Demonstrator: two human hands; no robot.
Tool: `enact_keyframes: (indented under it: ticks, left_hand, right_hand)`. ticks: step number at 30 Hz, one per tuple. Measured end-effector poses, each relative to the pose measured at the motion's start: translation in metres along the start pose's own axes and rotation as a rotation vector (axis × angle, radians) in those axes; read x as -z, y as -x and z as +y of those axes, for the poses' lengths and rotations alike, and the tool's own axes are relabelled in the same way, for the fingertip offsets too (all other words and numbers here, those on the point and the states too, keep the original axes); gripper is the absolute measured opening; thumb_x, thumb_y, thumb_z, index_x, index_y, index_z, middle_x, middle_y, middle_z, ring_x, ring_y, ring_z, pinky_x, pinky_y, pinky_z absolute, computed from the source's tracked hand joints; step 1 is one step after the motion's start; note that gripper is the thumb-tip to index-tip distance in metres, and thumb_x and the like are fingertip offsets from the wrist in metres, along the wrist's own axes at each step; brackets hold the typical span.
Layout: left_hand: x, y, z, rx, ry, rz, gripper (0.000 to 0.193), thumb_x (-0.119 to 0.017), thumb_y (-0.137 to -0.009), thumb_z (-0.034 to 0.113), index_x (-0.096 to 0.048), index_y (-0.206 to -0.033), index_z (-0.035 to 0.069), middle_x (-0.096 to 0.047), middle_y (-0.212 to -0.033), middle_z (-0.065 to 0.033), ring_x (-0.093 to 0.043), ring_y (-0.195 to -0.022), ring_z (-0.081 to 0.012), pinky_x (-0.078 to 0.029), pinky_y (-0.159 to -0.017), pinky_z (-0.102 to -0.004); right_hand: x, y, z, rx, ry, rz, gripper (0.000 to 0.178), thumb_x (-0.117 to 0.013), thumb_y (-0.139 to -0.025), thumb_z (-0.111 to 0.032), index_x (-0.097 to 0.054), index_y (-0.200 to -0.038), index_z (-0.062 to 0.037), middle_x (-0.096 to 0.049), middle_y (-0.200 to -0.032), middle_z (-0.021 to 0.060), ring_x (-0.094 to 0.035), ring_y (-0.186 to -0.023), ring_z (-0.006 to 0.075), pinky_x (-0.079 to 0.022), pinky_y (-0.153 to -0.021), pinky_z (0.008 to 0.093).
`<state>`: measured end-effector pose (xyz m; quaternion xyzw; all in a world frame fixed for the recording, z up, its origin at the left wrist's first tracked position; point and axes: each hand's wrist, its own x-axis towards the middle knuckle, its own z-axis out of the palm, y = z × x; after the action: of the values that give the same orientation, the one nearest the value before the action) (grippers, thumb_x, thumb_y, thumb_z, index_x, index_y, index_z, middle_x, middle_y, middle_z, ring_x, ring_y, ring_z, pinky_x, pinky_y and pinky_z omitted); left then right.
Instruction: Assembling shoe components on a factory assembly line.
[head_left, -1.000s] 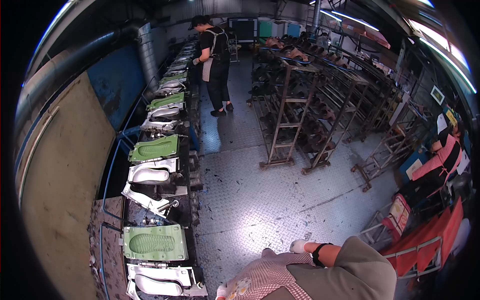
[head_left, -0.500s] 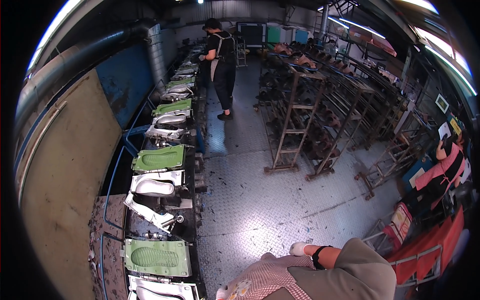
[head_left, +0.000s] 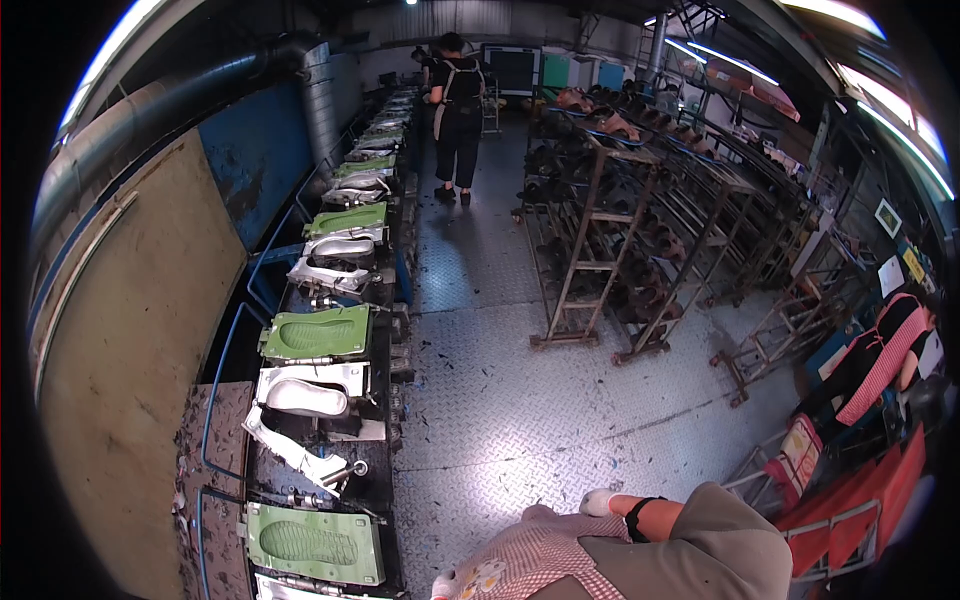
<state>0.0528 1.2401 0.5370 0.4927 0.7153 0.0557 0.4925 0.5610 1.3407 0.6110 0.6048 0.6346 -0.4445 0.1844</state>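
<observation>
My right hand (head_left: 599,502), in a pale glove, rests by the checked apron (head_left: 535,555) at my front. Its fingers look curled in, and nothing shows in it. Only a sliver of my gloved left hand (head_left: 443,582) appears at the apron's left edge; its fingers are hidden. Left of me runs a line of shoe-sole moulds. Nearest is a green mould plate (head_left: 315,543) with a ridged sole-shaped hollow. Beyond it lies an opened silver mould (head_left: 308,392) with a foot-shaped core, then another green plate (head_left: 318,332). Neither hand touches a mould.
Metal racks (head_left: 585,240) loaded with footwear stand on the patterned steel floor (head_left: 500,400). A person in an apron (head_left: 460,110) stands far along the line, with another beyond. At right, someone in a checked apron (head_left: 885,350) bends near a red cloth (head_left: 850,510).
The moulds have shifted toward me along the line. The far person has turned and moved farther off, and another person shows beyond. The person at right bends lower. My right hand has stayed put.
</observation>
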Motion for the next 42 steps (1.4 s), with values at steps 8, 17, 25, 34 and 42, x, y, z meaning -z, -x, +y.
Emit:
enact_keyframes:
  ticks: [8,17,25,34,42]
  left_hand:
    - [0.015,-0.014,0.033,-0.019,-0.024,-0.008,0.047,-0.063,-0.083,0.045,-0.069,-0.114,0.010,-0.069,-0.107,-0.0186,-0.065,-0.105,-0.0332,-0.049,-0.089,-0.0386]
    - [0.052,-0.068,0.109,-0.118,-0.125,-0.055,0.047,-0.063,-0.083,0.045,-0.069,-0.114,0.010,-0.069,-0.107,-0.0189,-0.064,-0.106,-0.0336,-0.049,-0.089,-0.0389]
    - [0.083,-0.085,0.162,-0.145,-0.203,-0.051,0.047,-0.062,-0.084,0.046,-0.069,-0.114,0.010,-0.069,-0.107,-0.0192,-0.064,-0.106,-0.0339,-0.050,-0.089,-0.0391]
    - [0.097,-0.089,0.215,-0.131,-0.240,-0.015,0.047,-0.062,-0.084,0.046,-0.069,-0.113,0.010,-0.069,-0.107,-0.0195,-0.064,-0.107,-0.0343,-0.050,-0.089,-0.0394]
    - [0.090,-0.083,0.253,-0.064,-0.217,0.056,0.047,-0.061,-0.084,0.046,-0.069,-0.113,0.010,-0.068,-0.107,-0.0198,-0.064,-0.107,-0.0346,-0.050,-0.089,-0.0396]
  right_hand:
    - [0.023,-0.008,0.004,0.018,0.010,0.011,0.047,-0.053,-0.083,-0.041,-0.069,-0.115,-0.0101,-0.066,-0.119,0.0166,-0.060,-0.114,0.0326,-0.046,-0.097,0.0399]
    - [0.061,-0.010,-0.006,-0.035,-0.048,0.030,0.047,-0.052,-0.082,-0.038,-0.069,-0.113,-0.0081,-0.066,-0.117,0.0183,-0.061,-0.111,0.0343,-0.047,-0.095,0.0418]
    - [0.076,-0.007,0.002,0.051,-0.042,-0.010,0.046,-0.053,-0.080,-0.039,-0.070,-0.111,-0.0097,-0.067,-0.115,0.0173,-0.062,-0.109,0.0344,-0.048,-0.092,0.0420]
    - [0.099,-0.027,0.022,0.052,-0.096,0.008,0.046,-0.054,-0.080,-0.040,-0.071,-0.109,-0.0090,-0.067,-0.113,0.0179,-0.062,-0.107,0.0357,-0.048,-0.092,0.0430]
    - [0.142,-0.059,0.055,0.101,-0.087,-0.048,0.043,-0.053,-0.080,-0.039,-0.072,-0.102,-0.0070,-0.070,-0.104,0.0173,-0.065,-0.101,0.0336,-0.049,-0.089,0.0427]
